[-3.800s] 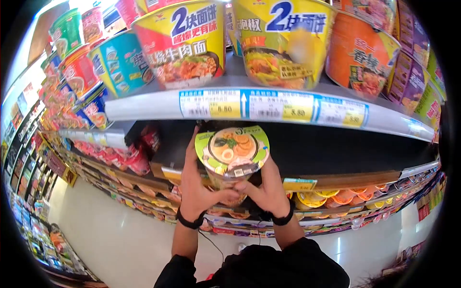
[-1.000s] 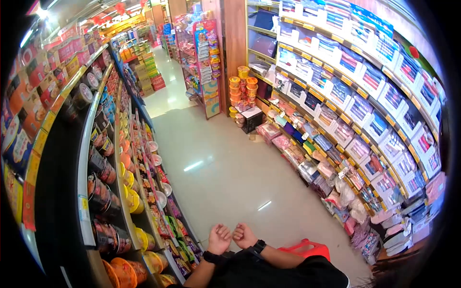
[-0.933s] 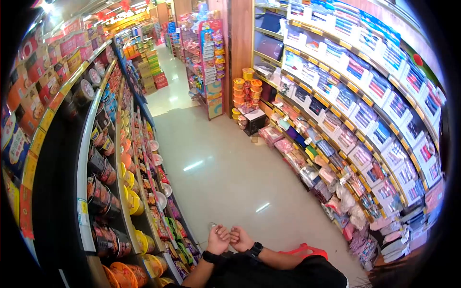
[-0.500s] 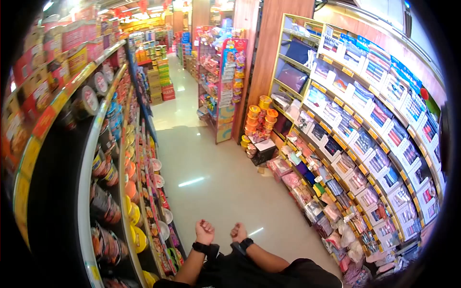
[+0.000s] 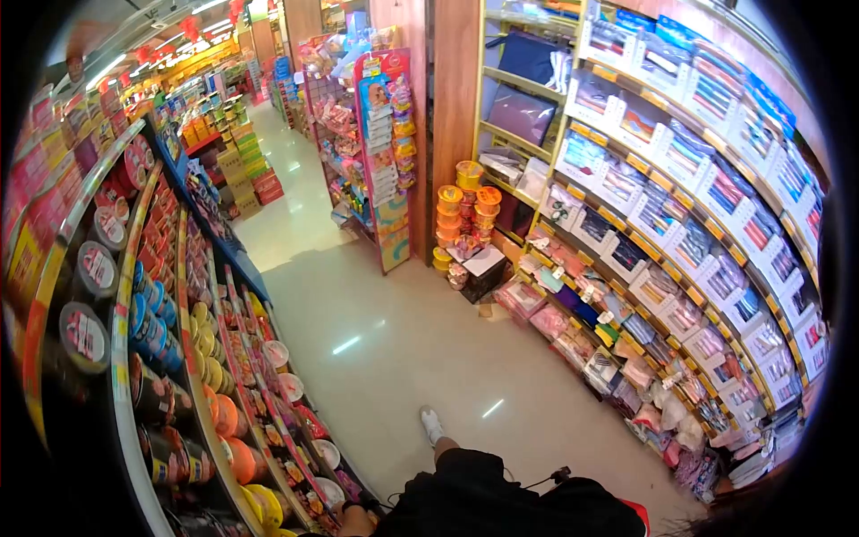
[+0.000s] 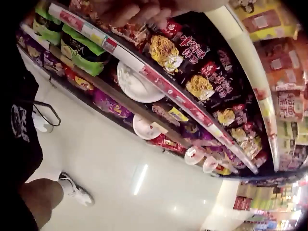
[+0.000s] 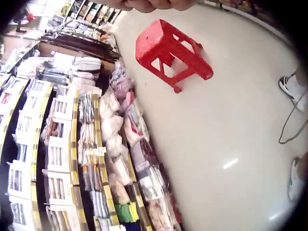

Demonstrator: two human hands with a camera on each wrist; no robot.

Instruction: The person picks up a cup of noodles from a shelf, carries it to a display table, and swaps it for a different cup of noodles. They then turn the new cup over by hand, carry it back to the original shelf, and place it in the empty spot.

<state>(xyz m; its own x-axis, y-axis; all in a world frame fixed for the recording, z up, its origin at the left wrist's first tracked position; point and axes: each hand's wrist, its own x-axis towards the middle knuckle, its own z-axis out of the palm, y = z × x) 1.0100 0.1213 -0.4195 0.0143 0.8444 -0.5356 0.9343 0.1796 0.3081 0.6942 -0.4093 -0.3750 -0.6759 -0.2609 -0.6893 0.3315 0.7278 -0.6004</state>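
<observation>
Beside noodle shelf (image 6: 159, 82), holds nothing in loosely curled left hand (image 6: 130, 9); above red stool (image 7: 171, 50), shows only fingertips of right hand (image 7: 149, 5), cannot tell how open.

Left hand (image 6: 135, 9), right hand (image 7: 150, 4) dropped from chest to sides.

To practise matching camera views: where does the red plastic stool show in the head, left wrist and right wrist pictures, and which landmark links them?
Head: the red stool is a sliver at the bottom right edge.
Left wrist: not in it.
Right wrist: upper middle, on the floor.
Shared landmark: the white sneaker, seen in all three.
</observation>
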